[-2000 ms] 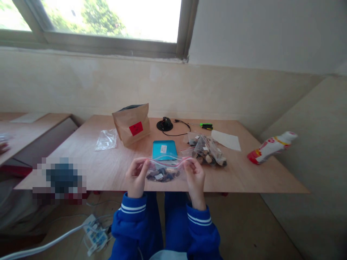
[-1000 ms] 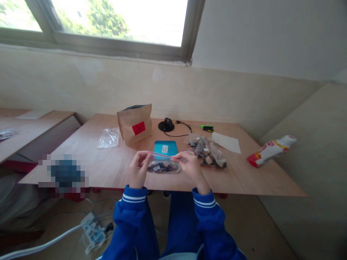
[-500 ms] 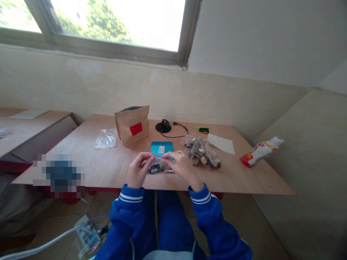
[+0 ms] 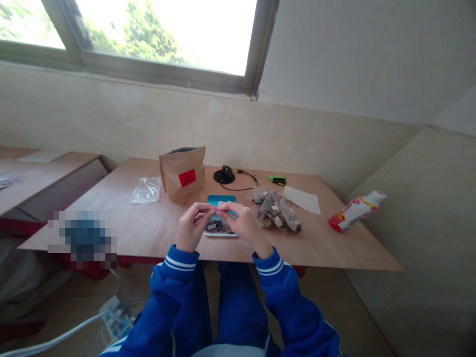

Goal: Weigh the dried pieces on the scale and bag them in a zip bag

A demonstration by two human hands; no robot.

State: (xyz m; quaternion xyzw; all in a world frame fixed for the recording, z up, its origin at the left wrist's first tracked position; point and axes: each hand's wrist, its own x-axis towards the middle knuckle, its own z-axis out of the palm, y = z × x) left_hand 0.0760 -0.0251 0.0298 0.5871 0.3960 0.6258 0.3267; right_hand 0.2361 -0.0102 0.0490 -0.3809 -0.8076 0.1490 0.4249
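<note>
Between my hands is a small clear zip bag [image 4: 219, 226] with a red strip along its top and dark items inside. My left hand [image 4: 192, 225] pinches the bag's top edge from the left. From the right, my right hand [image 4: 243, 223] pinches the same edge, its fingertips close to the left ones. Under the bag lies a flat device with a blue top [image 4: 219, 199] and a white front edge, partly covered by my hands. Just right of my right hand rests a larger clear bag [image 4: 277, 210] full of brown and dark pieces.
A brown paper pouch [image 4: 183, 173] with a red label stands behind on the left, beside a clear plastic bag [image 4: 146, 191]. Farther back are a black round-based object [image 4: 224, 174] with a cable and a green-black tool [image 4: 278, 180]. A white paper [image 4: 303, 199] and a bottle [image 4: 355, 212] are rightward.
My fingertips have come closer together along the bag's red top edge. My hands sit slightly higher over the blue device, and the view has shifted a little.
</note>
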